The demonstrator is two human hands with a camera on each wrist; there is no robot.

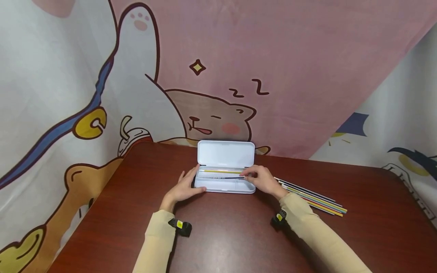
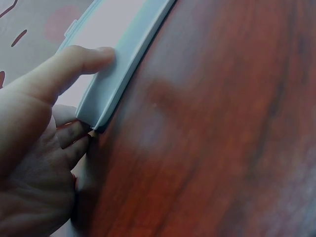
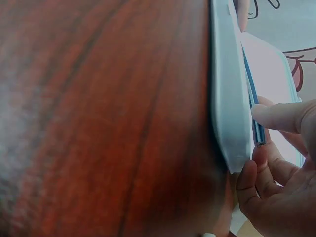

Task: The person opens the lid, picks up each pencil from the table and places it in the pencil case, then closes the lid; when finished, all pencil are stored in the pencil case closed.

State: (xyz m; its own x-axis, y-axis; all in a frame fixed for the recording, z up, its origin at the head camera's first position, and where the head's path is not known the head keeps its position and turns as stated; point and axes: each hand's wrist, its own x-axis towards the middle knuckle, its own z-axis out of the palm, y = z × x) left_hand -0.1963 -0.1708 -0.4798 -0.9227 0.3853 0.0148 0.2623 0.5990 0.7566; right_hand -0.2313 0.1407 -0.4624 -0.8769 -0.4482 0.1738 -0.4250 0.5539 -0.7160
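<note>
right hand (image 1: 264, 180) sits at the right end of the open pencil case (image 1: 223, 181), thumb and fingers pinched on the end of a dark pencil (image 1: 222, 177) lying lengthwise in the tray; in the right wrist view the thumb (image 3: 279, 116) presses that pencil just inside the near wall. left hand (image 1: 186, 186) braces the left end of the case, thumb (image 2: 74, 64) laid flat over the rim, the other fingers loosely curled against the end wall; it steadies, it does not clamp. judgement: the pencil is light, stiff and thin, with a smooth painted barrel that would roll or slip, so a fingertip pinch near one end suits it; the tip is likely brittle. the case looks like thin hard plastic, light enough to slide on the table (image 1: 239, 235), so holding its end makes sense. a yellow pencil (image 1: 220, 171) lies just behind the dark one in the tray. the case is white, rounded, lid (image 1: 226, 153) standing open behind. a bundle of coloured pencils (image 1: 312, 197) lies on the table to the right, apart from the case.
</note>
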